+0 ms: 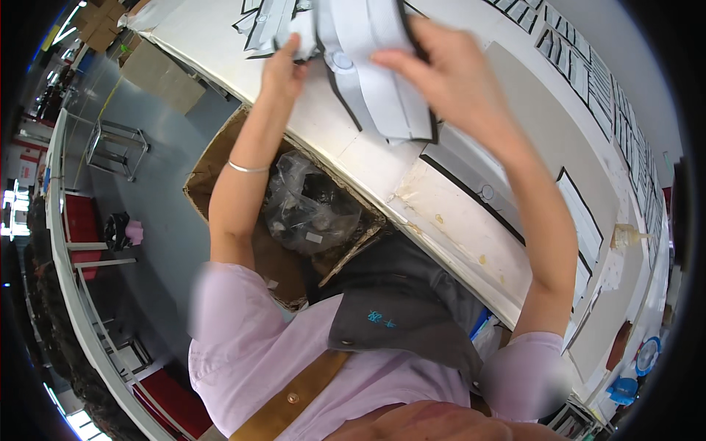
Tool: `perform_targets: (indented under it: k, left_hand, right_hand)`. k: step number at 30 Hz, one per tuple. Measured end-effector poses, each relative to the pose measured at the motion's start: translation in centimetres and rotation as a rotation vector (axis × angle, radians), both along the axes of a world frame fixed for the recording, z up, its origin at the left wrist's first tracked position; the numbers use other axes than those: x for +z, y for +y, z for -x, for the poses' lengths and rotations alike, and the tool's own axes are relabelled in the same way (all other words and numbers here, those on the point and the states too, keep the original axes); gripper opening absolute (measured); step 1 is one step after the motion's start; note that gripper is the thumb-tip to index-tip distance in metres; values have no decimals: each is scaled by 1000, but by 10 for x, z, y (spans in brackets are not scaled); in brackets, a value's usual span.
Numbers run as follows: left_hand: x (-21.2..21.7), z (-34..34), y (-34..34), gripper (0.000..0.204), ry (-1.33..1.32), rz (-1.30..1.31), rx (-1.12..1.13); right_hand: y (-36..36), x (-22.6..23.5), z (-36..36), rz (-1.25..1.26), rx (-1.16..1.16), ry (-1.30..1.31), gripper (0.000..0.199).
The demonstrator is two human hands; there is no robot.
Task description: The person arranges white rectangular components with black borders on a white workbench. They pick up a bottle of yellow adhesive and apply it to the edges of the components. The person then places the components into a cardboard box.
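My right hand [460, 81] grips a long white panel with black edges [375, 66] over the far part of the table, its thumb lying flat on the panel's face. A round, pale disc [340, 60] sits on the grey-white part beside it. To the left, my left hand [283, 70] is closed, thumb and fingers pinching a smaller white piece [298, 33]; slight blur hides its exact shape. More white, black-edged pieces [271, 26] lie just beyond that hand. Nearer me, a similar white panel with a round disc [474, 184] lies flat on the table.
The white worktable [448, 220] has a stained, worn near edge. Below it stands an open cardboard box [213, 158] holding clear plastic bags [305, 202]. Rows of black-edged pieces [577, 73] line the far right. A small squeeze bottle [626, 236] and blue round items [624, 389] are at right.
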State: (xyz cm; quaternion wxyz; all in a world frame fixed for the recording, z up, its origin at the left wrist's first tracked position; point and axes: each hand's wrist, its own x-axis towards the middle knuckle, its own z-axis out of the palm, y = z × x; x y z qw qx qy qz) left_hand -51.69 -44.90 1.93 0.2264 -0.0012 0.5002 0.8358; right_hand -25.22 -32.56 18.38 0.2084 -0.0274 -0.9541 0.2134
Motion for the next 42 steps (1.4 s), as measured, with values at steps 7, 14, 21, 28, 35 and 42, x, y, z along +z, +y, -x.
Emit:
perform_targets:
  k: [7, 14, 21, 28, 35, 42]
  left_hand:
    - [5, -8, 5, 30, 19, -32, -221]
    - [-4, -18, 0, 33, 225, 58, -223]
    - [-5, -21, 7, 42, 302, 2, -218]
    - [-20, -7, 11, 35, 219, -76, -197]
    - [1, -20, 19, 39, 338, -124, -215]
    - [70, -103, 34, 39, 595, 68, -36]
  right_hand:
    - [137, 50, -43, -37, -400, -101, 20]
    - [204, -23, -100, 447, -275, -355, 39]
    - [214, -80, -101, 751, -158, -570, 33]
    - [224, -94, -94, 556, -148, -666, 35]
    - [228, -98, -103, 133, -145, -562, 28]
    - [156, -32, -65, 361, -94, -191, 44]
